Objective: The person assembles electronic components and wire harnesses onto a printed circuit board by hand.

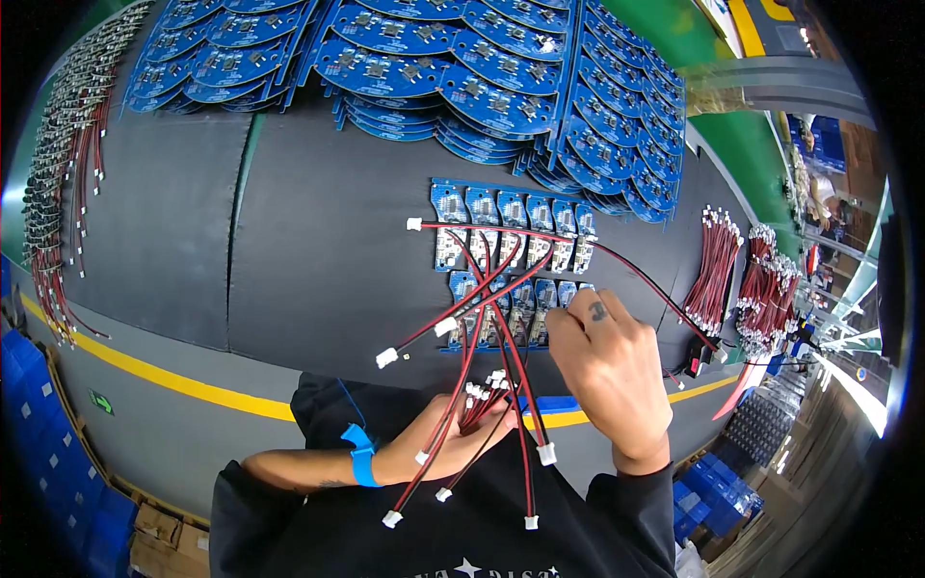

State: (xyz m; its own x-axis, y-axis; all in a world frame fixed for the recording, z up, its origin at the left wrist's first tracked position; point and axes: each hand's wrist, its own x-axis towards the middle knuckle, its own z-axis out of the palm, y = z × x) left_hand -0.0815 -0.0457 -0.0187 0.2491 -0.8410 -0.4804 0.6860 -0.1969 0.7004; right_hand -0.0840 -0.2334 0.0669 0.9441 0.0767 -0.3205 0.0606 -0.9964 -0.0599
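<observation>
- Head view, clock directions from its middle: at 4 o'clock the right hand is curled, knuckles up; its fingertips are hidden, so I cannot tell whether it grips anything.
- At 6 o'clock the left hand is closed around a bundle of red-and-black cables, white connectors poking up.
- Just right of centre, a lower row of small blue boards sits partly behind the right hand; at 1 o'clock, an upper row.
- Loose cables cross both rows.
- From 11 to 2 o'clock, stacked blue panels.
- At 3 o'clock, more cable bundles on the dark table.
</observation>
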